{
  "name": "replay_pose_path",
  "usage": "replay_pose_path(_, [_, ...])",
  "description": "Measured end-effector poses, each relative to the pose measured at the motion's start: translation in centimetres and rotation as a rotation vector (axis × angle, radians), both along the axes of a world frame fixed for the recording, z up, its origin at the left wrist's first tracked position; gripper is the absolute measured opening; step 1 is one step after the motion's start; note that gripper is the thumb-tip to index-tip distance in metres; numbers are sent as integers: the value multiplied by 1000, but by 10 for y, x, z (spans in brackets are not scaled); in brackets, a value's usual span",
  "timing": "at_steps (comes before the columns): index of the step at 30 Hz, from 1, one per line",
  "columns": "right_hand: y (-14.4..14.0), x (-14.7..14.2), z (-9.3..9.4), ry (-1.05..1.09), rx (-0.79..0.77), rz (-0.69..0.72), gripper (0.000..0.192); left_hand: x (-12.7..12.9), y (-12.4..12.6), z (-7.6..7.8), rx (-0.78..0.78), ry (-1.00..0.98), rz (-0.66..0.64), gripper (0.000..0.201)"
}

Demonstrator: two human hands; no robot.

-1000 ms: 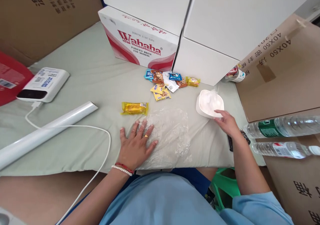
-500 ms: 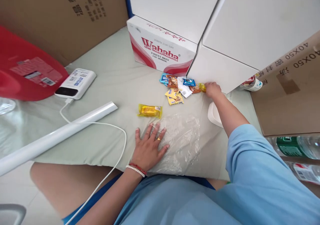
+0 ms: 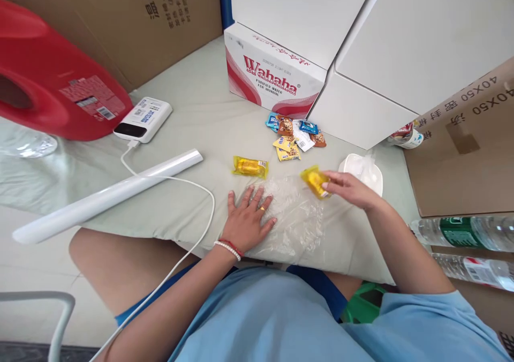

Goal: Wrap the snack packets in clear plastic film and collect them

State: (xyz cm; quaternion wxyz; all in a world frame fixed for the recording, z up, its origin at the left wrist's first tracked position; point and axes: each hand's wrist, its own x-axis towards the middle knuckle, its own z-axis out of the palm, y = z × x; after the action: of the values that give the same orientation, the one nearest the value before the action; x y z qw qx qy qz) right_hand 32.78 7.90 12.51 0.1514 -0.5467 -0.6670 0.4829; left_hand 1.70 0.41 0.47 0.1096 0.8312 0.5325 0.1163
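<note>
My left hand (image 3: 249, 220) lies flat, fingers spread, on the left edge of a clear plastic bag (image 3: 297, 218) spread on the green cloth. My right hand (image 3: 348, 189) holds a yellow snack packet (image 3: 315, 182) just above the bag's far right corner. Another yellow packet (image 3: 250, 166) lies on the cloth beyond my left hand. A small heap of several snack packets (image 3: 294, 136) sits further back, by the boxes. A white bowl (image 3: 360, 168) holding thin plastic stands right behind my right hand.
A Wahaha carton (image 3: 273, 75) and white boxes (image 3: 393, 57) stand at the back. A white tube (image 3: 108, 196), a power bank (image 3: 143, 119) with its cable (image 3: 193, 244) and a red jug (image 3: 52, 78) lie to the left. Water bottles (image 3: 461, 232) and brown cartons (image 3: 469, 137) are on the right.
My right hand left the bowl, reached to the snack heap, took a yellow packet and brought it back over the bag. My left hand stayed flat on the bag.
</note>
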Motion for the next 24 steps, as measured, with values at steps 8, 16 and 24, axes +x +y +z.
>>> replay_pose_path(8, [-28, -68, -30, -420, -60, 48, 48, 1, -1, 1, 5, -4, 6, 62])
replay_pose_path(16, [-59, -75, -36, -617, 437, 131, 55, 2, -1, -1, 24, -23, 7, 62])
replay_pose_path(24, [-82, -55, -75, -596, 365, -2, 54, 0, -1, 3, 8, -38, 59, 58])
